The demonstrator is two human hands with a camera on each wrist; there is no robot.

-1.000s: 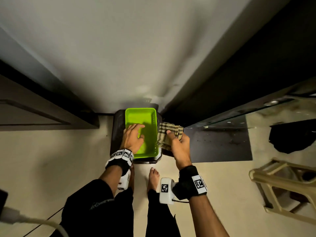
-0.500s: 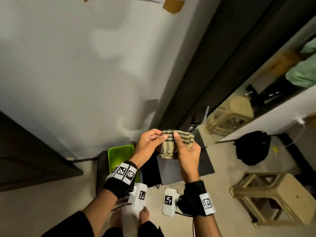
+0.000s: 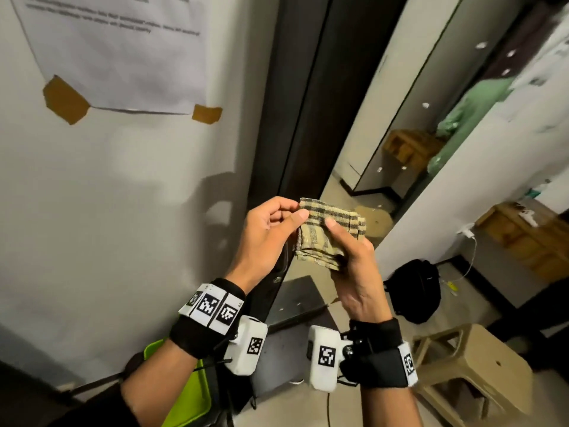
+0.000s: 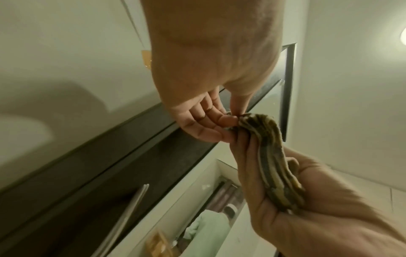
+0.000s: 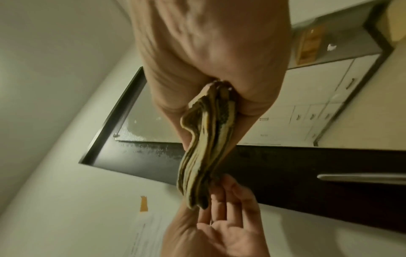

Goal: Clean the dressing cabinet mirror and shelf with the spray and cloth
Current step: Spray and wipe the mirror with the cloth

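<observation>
A folded tan cloth with dark checks [image 3: 323, 235] is held up at chest height in front of the dark cabinet [image 3: 295, 97]. My right hand [image 3: 348, 251] grips it between thumb and palm, seen edge-on in the right wrist view as cloth [image 5: 204, 144]. My left hand [image 3: 277, 220] pinches the cloth's near corner between thumb and fingertips [image 4: 230, 120], with the cloth [image 4: 272, 156] running into the right palm. The tall mirror [image 3: 431, 124] stands just right of the dark frame and reflects the room. No spray bottle is in view.
A green plastic tray [image 3: 187, 392] sits low behind my left forearm. A beige plastic stool [image 3: 462, 374] stands on the floor at the right, a black bag [image 3: 415, 288] beyond it. A taped paper sheet [image 3: 117, 50] hangs on the white wall at left.
Both hands have risen from the green tray with the cloth. The left hand left the tray and now pinches the cloth's corner. My view has tilted up toward the mirror.
</observation>
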